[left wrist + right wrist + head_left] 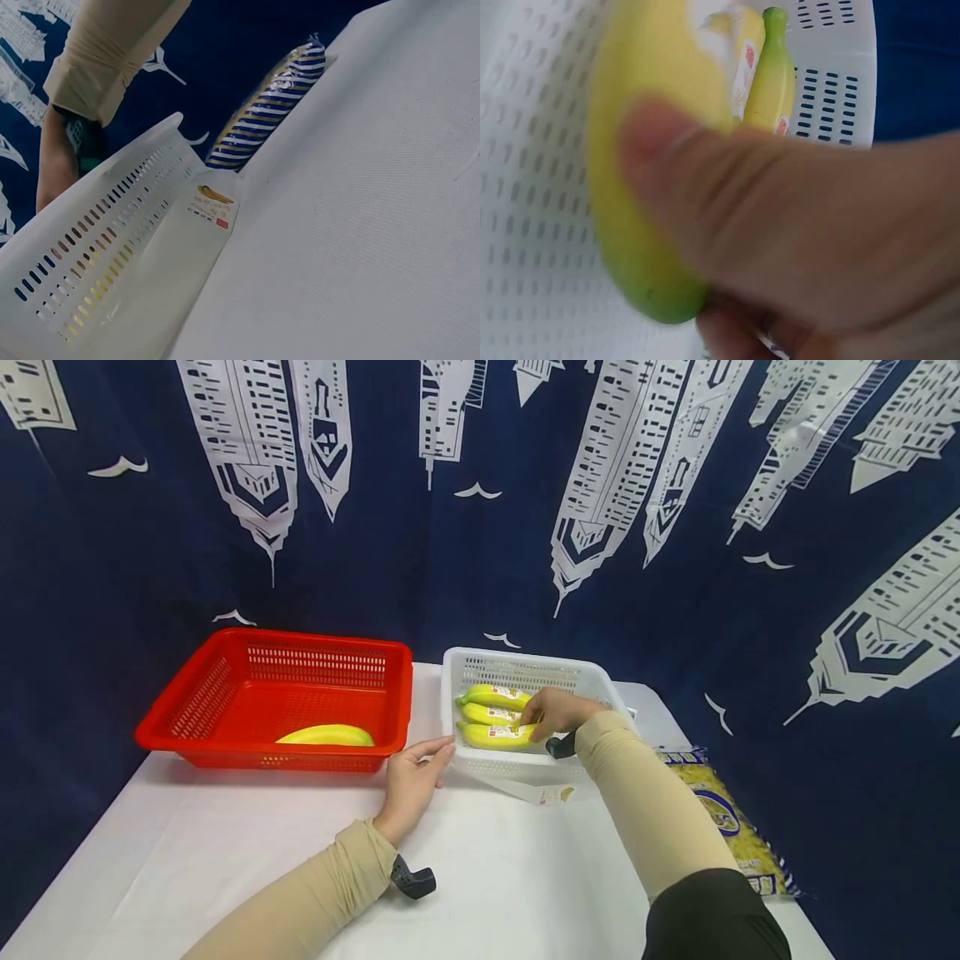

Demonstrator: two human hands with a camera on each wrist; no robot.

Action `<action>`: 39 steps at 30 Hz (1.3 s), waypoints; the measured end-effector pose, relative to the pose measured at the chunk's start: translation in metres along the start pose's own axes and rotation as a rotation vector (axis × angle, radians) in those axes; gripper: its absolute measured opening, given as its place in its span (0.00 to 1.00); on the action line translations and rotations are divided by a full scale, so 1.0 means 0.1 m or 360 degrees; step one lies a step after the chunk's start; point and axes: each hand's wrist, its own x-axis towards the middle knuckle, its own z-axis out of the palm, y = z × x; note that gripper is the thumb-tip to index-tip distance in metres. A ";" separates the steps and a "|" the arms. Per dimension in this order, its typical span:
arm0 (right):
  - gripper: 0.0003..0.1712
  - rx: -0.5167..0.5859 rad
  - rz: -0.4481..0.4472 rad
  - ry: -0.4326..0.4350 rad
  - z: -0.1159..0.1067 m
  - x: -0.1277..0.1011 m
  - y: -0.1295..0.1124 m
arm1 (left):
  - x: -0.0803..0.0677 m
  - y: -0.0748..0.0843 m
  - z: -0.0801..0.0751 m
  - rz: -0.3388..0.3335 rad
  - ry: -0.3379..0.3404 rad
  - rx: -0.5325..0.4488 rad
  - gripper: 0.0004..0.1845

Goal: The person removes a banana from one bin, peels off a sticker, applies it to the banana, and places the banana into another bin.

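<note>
Three yellow bananas with paper labels lie side by side in the white basket (525, 657). My right hand (558, 710) reaches into it and pinches the end of the nearest banana (498, 737). Close up in the right wrist view, the thumb lies across that banana (622, 217), whose tip is greenish. Behind it, another banana (769, 90) shows its green stem. My left hand (408, 785) pinches the white basket's front left corner with its fingertips. This hand is out of sight in the left wrist view, where the basket's slotted side (97, 240) shows.
Left of the white basket stands a larger red basket (322, 760) with one banana (326, 735) partly hidden by its front wall. A clear plastic wrapper with a banana print (555, 793) lies along the white basket's front. A yellow and blue bag (720, 818) sits at the right table edge.
</note>
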 end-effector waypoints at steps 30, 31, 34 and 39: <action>0.07 -0.0364 0.0168 0.0243 0.07 0.22 -0.03 | -0.02 0.00 0.00 0.0009 -0.0006 -0.0004 0.11; 0.08 -0.0346 0.0158 0.0282 0.06 0.21 -0.03 | -0.02 0.00 0.00 0.0014 -0.0007 -0.0006 0.11; 0.08 -0.0277 0.0093 0.0459 0.03 0.20 -0.08 | -0.02 0.01 0.00 0.0029 -0.0017 -0.0023 0.11; 0.08 -0.0046 -0.0055 0.0817 0.01 0.13 -0.32 | -0.03 0.07 0.00 0.0041 -0.0060 -0.0048 0.12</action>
